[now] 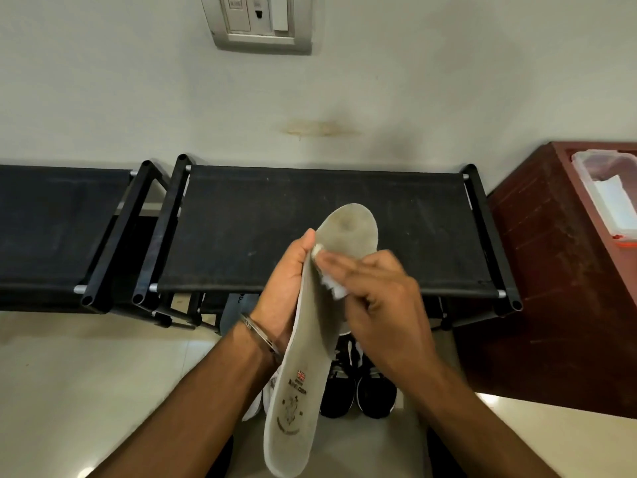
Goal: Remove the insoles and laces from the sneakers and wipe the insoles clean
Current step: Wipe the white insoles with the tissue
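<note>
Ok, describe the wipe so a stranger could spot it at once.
Start at the black shoe rack against the wall; in front of it the left hand holds up a long grey insole. The wipe is the small white wad that the right hand presses onto it.

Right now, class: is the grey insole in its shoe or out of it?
Out. The insole is held up in the left hand while the right hand presses a white wipe on it.
</note>
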`<state>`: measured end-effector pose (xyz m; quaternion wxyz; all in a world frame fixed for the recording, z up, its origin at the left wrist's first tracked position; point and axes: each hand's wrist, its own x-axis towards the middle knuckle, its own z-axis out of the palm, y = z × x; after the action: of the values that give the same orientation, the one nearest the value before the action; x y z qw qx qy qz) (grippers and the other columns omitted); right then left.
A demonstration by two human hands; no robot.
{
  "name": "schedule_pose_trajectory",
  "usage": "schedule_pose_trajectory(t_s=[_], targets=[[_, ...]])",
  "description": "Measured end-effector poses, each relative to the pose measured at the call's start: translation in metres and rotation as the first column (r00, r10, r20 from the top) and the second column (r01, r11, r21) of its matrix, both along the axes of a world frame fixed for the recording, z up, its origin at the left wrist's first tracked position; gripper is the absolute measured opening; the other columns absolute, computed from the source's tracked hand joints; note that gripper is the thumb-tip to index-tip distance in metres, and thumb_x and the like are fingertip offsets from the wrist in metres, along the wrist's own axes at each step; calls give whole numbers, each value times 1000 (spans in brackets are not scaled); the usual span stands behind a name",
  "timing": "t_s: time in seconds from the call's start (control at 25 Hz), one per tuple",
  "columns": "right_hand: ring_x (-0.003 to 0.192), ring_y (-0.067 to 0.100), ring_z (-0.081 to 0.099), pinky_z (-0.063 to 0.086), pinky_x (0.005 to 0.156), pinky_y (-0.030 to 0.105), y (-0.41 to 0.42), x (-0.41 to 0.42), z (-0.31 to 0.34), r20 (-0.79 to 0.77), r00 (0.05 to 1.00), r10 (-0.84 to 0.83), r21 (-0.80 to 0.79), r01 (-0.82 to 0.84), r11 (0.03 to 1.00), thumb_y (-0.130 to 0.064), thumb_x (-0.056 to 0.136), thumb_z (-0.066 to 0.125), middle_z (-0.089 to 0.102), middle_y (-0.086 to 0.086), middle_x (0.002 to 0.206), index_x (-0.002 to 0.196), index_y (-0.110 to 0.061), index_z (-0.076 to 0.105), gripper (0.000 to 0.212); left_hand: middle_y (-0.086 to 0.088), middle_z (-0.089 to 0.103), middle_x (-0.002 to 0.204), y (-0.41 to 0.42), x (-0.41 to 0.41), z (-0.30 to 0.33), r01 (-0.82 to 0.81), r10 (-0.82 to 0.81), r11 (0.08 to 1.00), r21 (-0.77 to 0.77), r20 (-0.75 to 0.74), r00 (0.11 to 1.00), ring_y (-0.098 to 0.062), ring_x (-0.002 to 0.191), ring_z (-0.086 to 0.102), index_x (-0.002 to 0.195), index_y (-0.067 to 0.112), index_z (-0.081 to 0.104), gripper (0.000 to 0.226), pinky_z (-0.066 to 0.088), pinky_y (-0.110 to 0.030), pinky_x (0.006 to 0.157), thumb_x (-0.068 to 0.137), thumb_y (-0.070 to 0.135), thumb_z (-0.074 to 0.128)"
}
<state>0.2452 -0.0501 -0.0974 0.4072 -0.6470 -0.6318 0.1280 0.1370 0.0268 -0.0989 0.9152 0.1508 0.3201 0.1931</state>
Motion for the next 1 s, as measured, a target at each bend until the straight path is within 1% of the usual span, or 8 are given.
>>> schedule_pose_trajectory(t_s=[0.12, 0.24, 0.4, 0.56, 0.64, 0.8, 0.88, 1.0], targets=[[97, 1, 55, 46, 86, 5, 5, 13, 0, -52, 991, -123, -26, 122, 992, 3, 86, 68, 64, -15, 123, 125, -18, 66, 44, -15, 64, 121, -4, 2, 2, 25, -24, 999, 28, -35, 999, -26, 106, 62, 125, 10, 65, 65, 50, -37, 93, 93, 59, 38], [107, 4, 58, 50, 93, 16, -1, -5, 0, -65, 996, 58, -60, -62, 996, 1, 86, 69, 62, -15, 127, 125, -20, 65, 44, -18, 52, 140, 2, -1, 4, -11, 11, 1000, 2, -20, 1000, -29, 131, 49, 136, 7, 55, 68, 38, -38, 111, 91, 57, 41], [97, 7, 55, 57, 82, 25, 6, 13, -3, 16, 997, -80, -34, 81, 996, 2, 84, 68, 63, -12, 129, 125, -19, 66, 46, -17, 60, 128, -1, 0, 2, 34, -33, 999, 15, -74, 997, -30, 116, 53, 118, 10, 68, 64, 36, -41, 109, 91, 60, 38], [97, 7, 55, 55, 84, 22, 1, 2, -4, 90, 995, -33, -5, 33, 999, 1, 85, 68, 64, -7, 129, 127, -17, 65, 46, -15, 69, 112, -1, 1, 6, 21, -20, 1000, 18, -71, 997, -25, 97, 68, 109, 11, 72, 62, 51, -37, 93, 91, 58, 38], [97, 7, 57, 56, 78, 21, 1, 7, -1, 20, 995, -99, 25, 99, 995, -1, 87, 66, 64, -11, 125, 128, -19, 63, 45, -16, 64, 116, 0, 0, 6, 16, -13, 999, 36, -88, 996, -28, 100, 61, 113, 14, 72, 62, 47, -38, 91, 90, 61, 40], [93, 10, 59, 46, 70, 1, 5, 23, 6, -172, 933, -316, 66, 331, 941, 5, 87, 64, 64, -9, 119, 127, -21, 58, 48, -19, 61, 129, 0, -1, 1, -11, 22, 997, 71, -164, 986, -33, 100, 57, 122, 16, 67, 63, 40, -42, 82, 90, 63, 40], [96, 12, 59, 50, 73, 7, 4, 19, 4, -92, 955, -280, 83, 288, 954, 7, 86, 65, 65, -9, 120, 123, -18, 65, 44, -17, 65, 122, 1, -1, 2, -4, 18, 997, 79, -172, 985, -30, 94, 61, 117, 17, 70, 62, 42, -40, 79, 90, 63, 39], [106, 12, 60, 52, 89, 23, 2, 8, -7, 85, 992, -98, 55, 93, 994, -4, 86, 67, 66, -7, 124, 114, -18, 73, 32, -13, 70, 107, 1, -2, 5, 25, -19, 999, 46, -129, 991, -24, 91, 66, 103, 15, 77, 64, 46, -38, 92, 91, 62, 35]])
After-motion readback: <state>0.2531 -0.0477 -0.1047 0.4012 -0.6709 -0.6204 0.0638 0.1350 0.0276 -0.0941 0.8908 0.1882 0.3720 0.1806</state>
